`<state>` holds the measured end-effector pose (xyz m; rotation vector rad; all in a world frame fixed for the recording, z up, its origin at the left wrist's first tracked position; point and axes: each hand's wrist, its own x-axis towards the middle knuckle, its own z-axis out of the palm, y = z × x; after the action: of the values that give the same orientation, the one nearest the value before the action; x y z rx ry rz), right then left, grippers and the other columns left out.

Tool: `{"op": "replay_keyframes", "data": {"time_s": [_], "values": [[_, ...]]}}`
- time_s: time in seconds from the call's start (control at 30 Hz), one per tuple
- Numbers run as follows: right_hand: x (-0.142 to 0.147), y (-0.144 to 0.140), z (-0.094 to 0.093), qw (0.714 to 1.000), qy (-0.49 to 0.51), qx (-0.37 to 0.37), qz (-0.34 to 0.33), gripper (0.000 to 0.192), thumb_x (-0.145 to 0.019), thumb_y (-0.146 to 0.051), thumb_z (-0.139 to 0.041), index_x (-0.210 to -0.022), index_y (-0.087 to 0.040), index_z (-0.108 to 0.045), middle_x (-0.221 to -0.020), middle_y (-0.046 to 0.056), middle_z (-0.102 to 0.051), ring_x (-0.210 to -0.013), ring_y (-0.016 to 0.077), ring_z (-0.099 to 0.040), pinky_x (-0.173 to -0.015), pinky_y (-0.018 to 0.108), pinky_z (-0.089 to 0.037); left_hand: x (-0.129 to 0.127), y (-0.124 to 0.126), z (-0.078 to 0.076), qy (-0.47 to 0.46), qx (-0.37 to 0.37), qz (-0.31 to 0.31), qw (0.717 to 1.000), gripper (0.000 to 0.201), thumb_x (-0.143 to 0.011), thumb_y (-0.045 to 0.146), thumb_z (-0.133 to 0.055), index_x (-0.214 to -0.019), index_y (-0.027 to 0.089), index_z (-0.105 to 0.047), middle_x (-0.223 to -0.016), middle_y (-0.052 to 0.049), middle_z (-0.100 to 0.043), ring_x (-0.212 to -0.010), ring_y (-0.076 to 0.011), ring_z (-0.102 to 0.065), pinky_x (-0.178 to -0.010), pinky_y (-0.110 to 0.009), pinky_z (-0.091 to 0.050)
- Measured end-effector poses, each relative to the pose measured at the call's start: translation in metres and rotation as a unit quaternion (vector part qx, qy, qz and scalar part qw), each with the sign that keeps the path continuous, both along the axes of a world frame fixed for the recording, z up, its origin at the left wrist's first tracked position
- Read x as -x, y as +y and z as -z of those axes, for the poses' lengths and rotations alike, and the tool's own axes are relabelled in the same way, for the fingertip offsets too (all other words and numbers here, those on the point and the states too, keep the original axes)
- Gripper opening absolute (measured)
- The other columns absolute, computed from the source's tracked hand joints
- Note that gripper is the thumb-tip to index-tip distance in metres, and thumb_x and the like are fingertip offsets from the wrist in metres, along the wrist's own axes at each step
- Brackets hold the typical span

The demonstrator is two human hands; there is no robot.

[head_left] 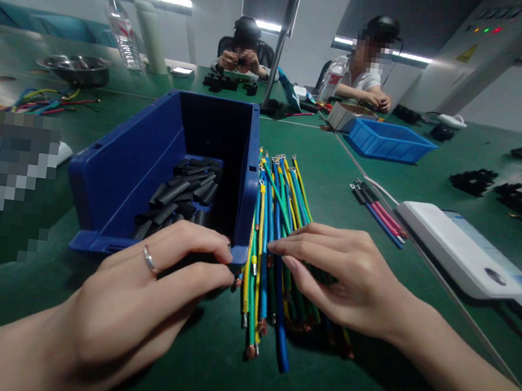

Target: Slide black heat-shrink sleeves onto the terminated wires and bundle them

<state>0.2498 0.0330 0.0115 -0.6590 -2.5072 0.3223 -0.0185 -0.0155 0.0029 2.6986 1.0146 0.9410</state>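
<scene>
My left hand (134,300), with a silver ring on one finger, reaches over the front lip of a dark blue bin (124,147). Its fingers are apart and bent, with the tips at the bin's front right corner; the thumb is hidden. Inside the bin lie short black tubes (176,191). Beside the bin is a loose bundle of cut wires (265,221) in yellow, green and blue, some with ring terminals at the far end and bare copper at the near end. Over the bundle's right side lies my right hand (346,276), open, fingers stretched out and fingertips at the wires.
Right of the bundle are pink, blue and black wires (377,213), a white device (459,248) and a cable. Farther off stand a light blue tray (389,140) and a metal bowl (74,70). Two people sit across the green table (306,141).
</scene>
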Motion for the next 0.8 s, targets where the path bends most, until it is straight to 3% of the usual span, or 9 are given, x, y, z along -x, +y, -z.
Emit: {"op": "replay_keyframes", "data": {"time_s": [0.4, 0.63, 0.8], "values": [[-0.0032, 0.001, -0.0038, 1.0, 0.012, -0.018, 0.02, 0.021, -0.092, -0.013, -0.052, -0.106, -0.012, -0.068, -0.09, 0.007, -0.074, -0.079, 0.0156, -0.066, -0.069, 0.029, -0.05, 0.0014, 0.0015, -0.0006, 0.014, -0.011, 0.01, 1.0, 0.037, -0.089, 0.002, -0.042, -0.114, 0.022, -0.062, -0.117, -0.003, -0.06, -0.106, -0.0114, -0.06, -0.092, -0.017, -0.049], [-0.0021, 0.0016, -0.0038, 1.0, -0.013, 0.011, 0.013, 0.023, -0.092, -0.017, -0.051, -0.106, -0.015, -0.07, -0.095, 0.008, -0.075, -0.083, 0.0171, -0.068, -0.07, 0.03, -0.053, 0.0009, 0.0005, -0.001, -0.009, 0.015, 0.002, 1.0, 0.038, -0.088, 0.004, -0.043, -0.112, 0.025, -0.064, -0.114, -0.003, -0.064, -0.101, -0.0139, -0.065, -0.088, -0.02, -0.054], [-0.0015, 0.0008, -0.0036, 1.0, -0.019, 0.02, 0.013, 0.024, -0.093, -0.019, -0.05, -0.108, -0.016, -0.069, -0.095, 0.008, -0.075, -0.083, 0.0173, -0.067, -0.07, 0.031, -0.053, 0.002, 0.0016, -0.0038, 0.019, -0.008, 0.009, 1.0, 0.039, -0.087, 0.005, -0.043, -0.114, 0.026, -0.063, -0.113, -0.005, -0.066, -0.101, -0.0168, -0.066, -0.085, -0.023, -0.056]]}}
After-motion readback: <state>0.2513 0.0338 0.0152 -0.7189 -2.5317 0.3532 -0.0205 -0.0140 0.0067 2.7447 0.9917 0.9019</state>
